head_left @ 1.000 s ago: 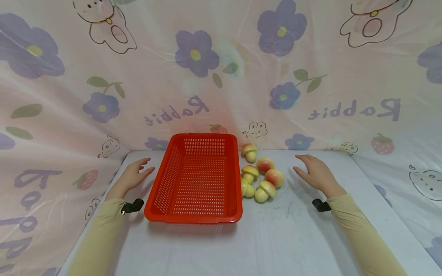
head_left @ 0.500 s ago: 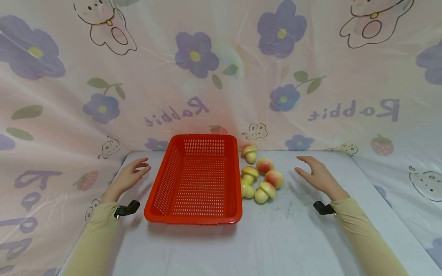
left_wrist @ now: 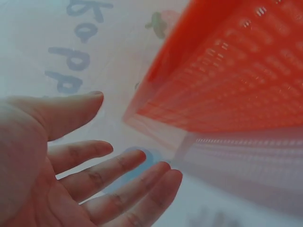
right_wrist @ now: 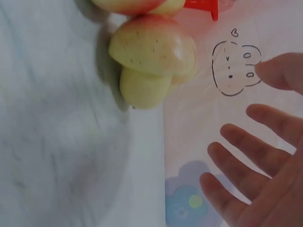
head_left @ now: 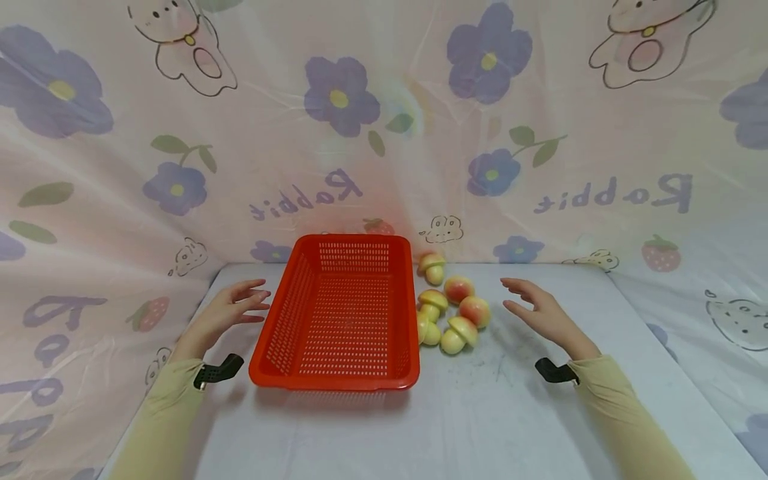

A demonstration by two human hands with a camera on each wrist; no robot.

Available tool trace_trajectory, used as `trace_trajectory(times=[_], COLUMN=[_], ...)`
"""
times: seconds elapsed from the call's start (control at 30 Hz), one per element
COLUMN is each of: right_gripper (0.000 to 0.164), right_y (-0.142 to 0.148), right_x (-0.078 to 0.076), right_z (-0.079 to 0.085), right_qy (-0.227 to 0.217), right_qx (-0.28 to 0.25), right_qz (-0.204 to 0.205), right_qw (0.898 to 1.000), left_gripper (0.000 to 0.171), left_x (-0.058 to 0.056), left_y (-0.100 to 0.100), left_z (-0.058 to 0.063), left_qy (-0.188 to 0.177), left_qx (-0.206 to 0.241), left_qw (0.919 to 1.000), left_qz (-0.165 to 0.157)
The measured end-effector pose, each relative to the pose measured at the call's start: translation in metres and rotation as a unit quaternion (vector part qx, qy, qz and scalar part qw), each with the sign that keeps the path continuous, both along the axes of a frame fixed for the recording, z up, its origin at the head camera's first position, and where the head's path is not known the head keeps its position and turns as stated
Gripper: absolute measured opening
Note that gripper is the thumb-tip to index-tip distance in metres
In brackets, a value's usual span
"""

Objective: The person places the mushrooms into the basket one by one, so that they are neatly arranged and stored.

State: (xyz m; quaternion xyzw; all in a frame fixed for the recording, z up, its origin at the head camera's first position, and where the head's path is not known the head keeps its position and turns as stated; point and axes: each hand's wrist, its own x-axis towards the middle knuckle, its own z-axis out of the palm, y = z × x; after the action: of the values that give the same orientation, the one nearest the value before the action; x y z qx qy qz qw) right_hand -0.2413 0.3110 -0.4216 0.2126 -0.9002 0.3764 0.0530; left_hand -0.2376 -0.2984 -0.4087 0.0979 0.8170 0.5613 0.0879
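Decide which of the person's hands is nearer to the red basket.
Left. The left hand is just left of the red basket; the right hand is farther away, right of the mushroom-shaped pieces.

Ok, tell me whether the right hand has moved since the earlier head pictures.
Yes: the right hand has shifted slightly leftward, closer to the red basket, which shows no clear move of its own.

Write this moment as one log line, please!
left hand: empty, beside basket | right hand: empty, near mushrooms | mushrooms: on table, outside basket
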Motion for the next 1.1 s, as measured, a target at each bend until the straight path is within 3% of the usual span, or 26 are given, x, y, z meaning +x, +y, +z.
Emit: trace_trajectory(times=[0.23,0.57,0.73,0.97,1.1], right_gripper=[0.048,0.047,0.047,0.051,0.054], right_y=[-0.019,-0.027,-0.025,-0.01,-0.006], right_x=[0.021,0.023,0.015,-0.007,-0.013], right_z=[0.019,0.018,0.008,-0.018,-0.023], right_qy=[-0.023,-0.032,-0.038,-0.063,-0.081], right_qx=[-0.019,-0.022,-0.032,-0.056,-0.066], right_qz=[0.03,0.05,0.064,0.091,0.103], right_qw=[0.999,0.998,0.997,0.992,0.989], left_gripper=[0.062,0.062,0.061,0.058,0.058], left_x=[0.01,0.014,0.013,0.012,0.012], left_y=[0.008,0.013,0.014,0.013,0.014], left_z=[0.001,-0.003,-0.004,-0.005,-0.005], left_qy=[-0.013,-0.025,-0.031,-0.038,-0.043], left_qx=[0.0,-0.004,0.003,0.013,0.008], left_qw=[0.9999,0.9996,0.9994,0.9991,0.999], left_qz=[0.004,0.013,0.014,0.01,0.01])
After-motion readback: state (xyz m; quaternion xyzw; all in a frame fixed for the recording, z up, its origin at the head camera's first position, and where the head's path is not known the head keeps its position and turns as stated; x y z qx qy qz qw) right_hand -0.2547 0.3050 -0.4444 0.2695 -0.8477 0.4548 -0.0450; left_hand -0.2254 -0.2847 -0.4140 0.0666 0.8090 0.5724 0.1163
